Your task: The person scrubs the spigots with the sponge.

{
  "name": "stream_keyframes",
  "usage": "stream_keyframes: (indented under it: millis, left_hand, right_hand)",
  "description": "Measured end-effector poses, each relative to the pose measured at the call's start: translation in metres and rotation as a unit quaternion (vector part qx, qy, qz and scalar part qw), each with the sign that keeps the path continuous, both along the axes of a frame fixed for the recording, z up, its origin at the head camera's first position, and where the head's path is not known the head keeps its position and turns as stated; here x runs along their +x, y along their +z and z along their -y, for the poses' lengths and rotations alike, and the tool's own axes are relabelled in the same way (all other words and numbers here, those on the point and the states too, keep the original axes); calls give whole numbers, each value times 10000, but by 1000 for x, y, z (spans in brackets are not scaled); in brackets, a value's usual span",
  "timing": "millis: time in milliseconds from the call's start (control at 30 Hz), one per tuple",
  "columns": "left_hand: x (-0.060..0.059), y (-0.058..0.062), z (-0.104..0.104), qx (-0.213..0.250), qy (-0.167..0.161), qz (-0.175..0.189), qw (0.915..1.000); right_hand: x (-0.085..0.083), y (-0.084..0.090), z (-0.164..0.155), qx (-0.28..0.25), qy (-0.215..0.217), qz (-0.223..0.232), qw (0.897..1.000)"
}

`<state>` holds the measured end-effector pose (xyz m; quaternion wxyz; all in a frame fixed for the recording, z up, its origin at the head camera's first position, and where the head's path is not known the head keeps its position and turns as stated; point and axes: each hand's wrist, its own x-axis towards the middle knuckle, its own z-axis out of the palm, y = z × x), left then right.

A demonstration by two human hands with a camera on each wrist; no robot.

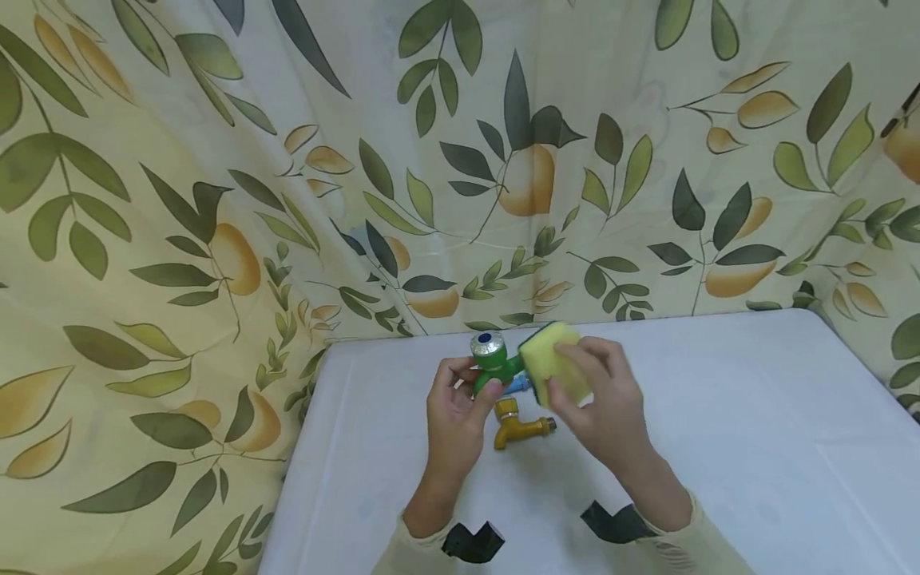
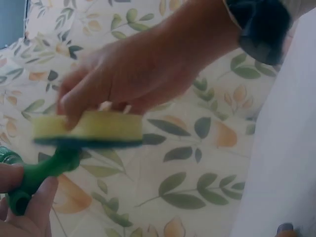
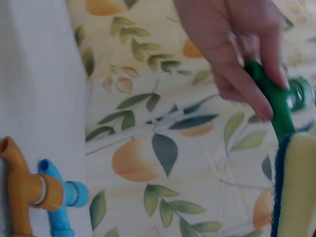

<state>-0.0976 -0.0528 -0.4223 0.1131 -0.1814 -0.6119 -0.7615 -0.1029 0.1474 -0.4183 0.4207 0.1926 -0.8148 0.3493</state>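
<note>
My left hand (image 1: 457,411) grips a green tap (image 1: 492,369) by its body, thumb in front and fingers behind. The tap has a silvery knob top with a dark blue centre. In my right hand (image 1: 611,403) is a yellow sponge (image 1: 557,361) with a dark green scouring side, pinched between thumb and fingers. That scouring side lies against the end of the tap's inlet pipe (image 2: 66,155), as the left wrist view shows. Below the hands a mustard-yellow tap (image 1: 519,428) lies on the table, and a blue tap (image 3: 60,202) lies beyond it, partly covered in the head view.
The white table (image 1: 755,447) ends at a far edge against a curtain (image 1: 611,200) patterned with leaves and fruit. Dark bands (image 1: 474,543) sit at both sleeve cuffs.
</note>
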Motion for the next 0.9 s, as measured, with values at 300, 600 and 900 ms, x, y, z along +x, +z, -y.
stream_keyframes:
  millis: [300,600,900]
  left_hand:
    - [-6,-2,9,224,-788,390,9959]
    - [-9,-3,10,398,-959,527,9932]
    - [-12,2,18,-33,-1511,885,9845]
  right_hand:
    - [-4,6,-16,-1502,1558,1457,9654]
    - [-8,7,-16,-1417,1630,1578,9636]
    - [-9,7,-13,-1585,1505,1524,9638]
